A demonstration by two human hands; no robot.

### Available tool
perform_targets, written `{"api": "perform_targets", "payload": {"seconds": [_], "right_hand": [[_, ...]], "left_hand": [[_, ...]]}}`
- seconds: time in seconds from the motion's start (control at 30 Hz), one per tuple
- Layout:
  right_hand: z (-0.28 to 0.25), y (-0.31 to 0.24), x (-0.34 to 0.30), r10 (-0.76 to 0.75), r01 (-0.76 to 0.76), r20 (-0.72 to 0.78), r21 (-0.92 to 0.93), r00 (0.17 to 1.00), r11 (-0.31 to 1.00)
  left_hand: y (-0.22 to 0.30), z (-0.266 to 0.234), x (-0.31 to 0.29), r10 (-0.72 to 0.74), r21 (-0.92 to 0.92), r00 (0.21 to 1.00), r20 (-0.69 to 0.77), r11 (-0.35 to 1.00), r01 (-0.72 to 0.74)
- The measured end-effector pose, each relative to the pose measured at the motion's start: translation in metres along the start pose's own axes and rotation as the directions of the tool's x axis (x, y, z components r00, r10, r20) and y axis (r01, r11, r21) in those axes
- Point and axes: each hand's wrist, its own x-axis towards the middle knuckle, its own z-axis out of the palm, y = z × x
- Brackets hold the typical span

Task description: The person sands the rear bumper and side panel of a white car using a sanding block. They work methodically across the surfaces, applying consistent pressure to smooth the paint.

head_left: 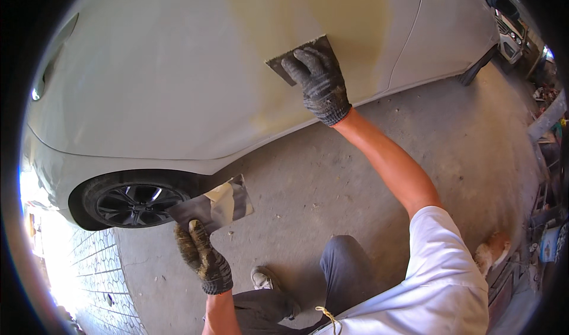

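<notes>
My right hand [322, 86], in a grey knit work glove, presses a dark flat filler spreader [280, 66] against the side of a pale car body [160, 68]. Around and above the spreader, a wide yellowish smear of filler [264, 15] covers part of the panel. Lower down on the left, my left hand [204, 261] wears a dirt-caked glove and grips a thin flat metal plate [192, 211] by its near edge. Cream-coloured putty [222, 201] lies on the plate, which is held in front of the car, apart from the panel.
A black-spoked wheel [139, 206] sits beyond the plate at the left. Concrete floor [284, 204] runs beneath the car, with paving [104, 276] at lower left. A brown and white animal [492, 251] and clutter [551, 228] are at the right, another vehicle [510, 38] at upper right.
</notes>
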Motion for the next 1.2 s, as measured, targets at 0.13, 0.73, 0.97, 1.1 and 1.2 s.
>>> {"api": "perform_targets", "payload": {"seconds": [0.13, 0.73, 0.97, 1.1, 1.2], "right_hand": [[0.012, -0.006, -0.043, 0.040, -0.044, 0.041, 0.091, 0.998, 0.995], [0.043, -0.008, -0.171, 0.082, -0.089, 0.249, 0.017, 0.965, 0.996], [-0.054, -0.061, -0.102, 0.503, -0.583, 0.295, 0.403, 0.813, 0.706], [-0.133, -0.119, -0.049, 0.555, -0.741, 0.557, 0.647, 0.618, 0.176], [-0.160, -0.129, -0.020, 0.457, -0.732, 0.606, 0.660, 0.652, 0.169]], "left_hand": [[0.005, -0.006, -0.008, -0.048, -0.009, 0.996, -0.069, 0.999, 0.048], [0.015, -0.012, -0.012, -0.092, 0.007, 0.988, -0.122, 0.996, 0.093], [-0.017, 0.004, -0.013, -0.004, 0.192, 0.996, 0.085, 0.981, -0.013], [-0.034, 0.022, -0.012, -0.046, 0.066, 0.957, 0.285, 0.997, 0.029], [-0.035, 0.040, -0.010, 0.136, -0.072, 0.943, 0.302, 0.990, -0.120]]}}
